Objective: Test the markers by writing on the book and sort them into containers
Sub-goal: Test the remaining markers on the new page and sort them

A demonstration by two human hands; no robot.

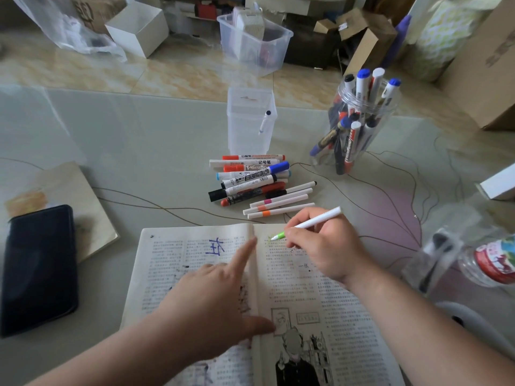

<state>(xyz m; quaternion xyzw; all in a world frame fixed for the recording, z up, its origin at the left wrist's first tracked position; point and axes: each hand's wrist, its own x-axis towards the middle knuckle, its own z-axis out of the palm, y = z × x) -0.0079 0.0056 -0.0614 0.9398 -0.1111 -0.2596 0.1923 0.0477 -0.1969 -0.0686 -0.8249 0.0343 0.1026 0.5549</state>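
A book (pixel 172 263) is laid open on the table. A white marker (pixel 315 222) is gripped in the right hand (pixel 326 246), pinched between thumb and curled fingers. Its long axis is slanted from upper right down to lower left, and its green tip is pointed left toward the book's fold, at the top of the right page. The left hand (pixel 211 302) is pressed flat on the book with nothing held, its index finger stretched straight along the fold. A pile of markers (pixel 250 182) is seen just beyond the book's top edge. Farther beyond it, a square clear tub (pixel 250 121) and a round jar (pixel 359 126) are stood, the jar to the right. A phone (pixel 39 268) is laid left of the book.
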